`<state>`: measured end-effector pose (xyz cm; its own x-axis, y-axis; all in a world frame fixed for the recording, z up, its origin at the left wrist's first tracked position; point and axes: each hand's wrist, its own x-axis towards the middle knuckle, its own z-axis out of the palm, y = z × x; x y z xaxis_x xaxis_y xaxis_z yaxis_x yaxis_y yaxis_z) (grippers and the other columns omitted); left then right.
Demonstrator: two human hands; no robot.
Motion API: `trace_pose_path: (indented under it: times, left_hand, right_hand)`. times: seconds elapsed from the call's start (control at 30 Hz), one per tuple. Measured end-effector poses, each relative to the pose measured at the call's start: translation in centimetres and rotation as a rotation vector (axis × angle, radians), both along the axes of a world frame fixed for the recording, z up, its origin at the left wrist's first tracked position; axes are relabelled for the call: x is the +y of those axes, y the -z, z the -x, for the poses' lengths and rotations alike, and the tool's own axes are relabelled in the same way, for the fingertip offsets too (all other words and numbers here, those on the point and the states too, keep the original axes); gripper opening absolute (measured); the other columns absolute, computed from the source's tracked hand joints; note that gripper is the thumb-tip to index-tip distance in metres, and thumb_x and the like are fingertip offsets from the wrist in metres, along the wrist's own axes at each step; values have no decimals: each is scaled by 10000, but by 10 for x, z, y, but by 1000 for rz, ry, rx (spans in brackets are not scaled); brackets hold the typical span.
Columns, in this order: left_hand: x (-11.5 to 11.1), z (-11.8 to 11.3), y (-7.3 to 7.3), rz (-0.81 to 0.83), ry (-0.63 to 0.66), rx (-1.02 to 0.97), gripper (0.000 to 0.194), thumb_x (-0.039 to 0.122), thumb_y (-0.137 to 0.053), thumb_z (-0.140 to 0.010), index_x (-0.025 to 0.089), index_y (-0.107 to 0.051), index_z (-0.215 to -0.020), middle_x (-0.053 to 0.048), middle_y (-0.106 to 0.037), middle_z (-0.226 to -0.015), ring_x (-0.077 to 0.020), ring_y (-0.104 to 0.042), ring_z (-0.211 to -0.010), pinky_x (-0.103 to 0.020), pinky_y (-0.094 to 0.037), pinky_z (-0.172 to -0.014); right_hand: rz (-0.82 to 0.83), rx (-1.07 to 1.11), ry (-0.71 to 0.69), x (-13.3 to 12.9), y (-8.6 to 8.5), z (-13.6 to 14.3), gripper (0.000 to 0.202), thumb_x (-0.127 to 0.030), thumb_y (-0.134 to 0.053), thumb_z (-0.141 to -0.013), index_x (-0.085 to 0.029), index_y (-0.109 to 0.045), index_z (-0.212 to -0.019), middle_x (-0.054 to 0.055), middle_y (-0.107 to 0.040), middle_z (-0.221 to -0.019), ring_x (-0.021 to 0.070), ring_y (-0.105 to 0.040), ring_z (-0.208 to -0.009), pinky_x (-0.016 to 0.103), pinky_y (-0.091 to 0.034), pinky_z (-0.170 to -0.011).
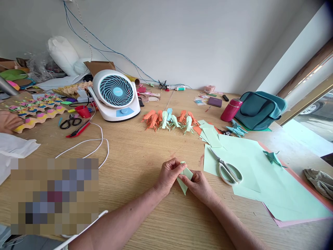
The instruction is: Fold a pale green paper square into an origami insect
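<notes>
A small piece of folded pale green paper [184, 184], narrowing to a point at its lower end, is pinched between both hands just above the wooden table. My left hand [170, 175] grips its upper left side with thumb and fingers. On the right edge my right hand [197, 183] is closed, its thumb lying across the front of the paper. Beyond the hands stands a row of folded paper figures, some orange [153, 119] and some pale green [174, 121]. White-handled scissors [229, 172] lie to the right on large pale green sheets [275, 187].
A white desk fan [116, 95] stands at the back left, its white cable [102, 139] looping over the table. Black scissors [70, 122] and a red cutter [78, 130] lie nearby. At the right are a red bottle [231, 109] and a teal bag [260, 111]. Another person's hand [10, 121] shows far left.
</notes>
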<state>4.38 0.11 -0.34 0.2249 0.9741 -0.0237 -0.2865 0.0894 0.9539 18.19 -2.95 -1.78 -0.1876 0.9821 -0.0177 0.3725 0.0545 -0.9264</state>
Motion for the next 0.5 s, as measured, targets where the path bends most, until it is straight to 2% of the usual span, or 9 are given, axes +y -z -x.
trace_pose_path:
  times: [0.1, 0.33, 0.5]
  left_hand:
    - [3, 2, 1, 24, -11, -35, 398, 408, -765, -732, 160, -497, -575, 51, -431, -559, -84, -366, -571, -229, -309, -576]
    - [11, 6, 3, 95, -87, -113, 401, 442, -789, -709, 157, -529, -598, 31, -499, -621, -91, -412, -610, -224, -352, -589]
    - [12, 6, -1, 143, -119, -184, 420, 450, -822, -662, 158, -529, -592, 19, -549, -664, -93, -445, -636, -218, -372, -602]
  right_hand:
    - [2, -46, 3, -1, -2, 0, 538, -609, -573, -823, -221, -313, -557, -55, -263, -527, 72, -210, -498, 250, -166, -441]
    - [-53, -81, -135, -2, -7, -2, 401, -432, -504, -914, -203, -367, -614, -48, -328, -590, 86, -275, -549, 245, -224, -500]
    - [-85, -128, -157, -3, -5, -4, 412, -434, -475, -939, -184, -447, -612, -35, -395, -594, 95, -333, -560, 245, -254, -524]
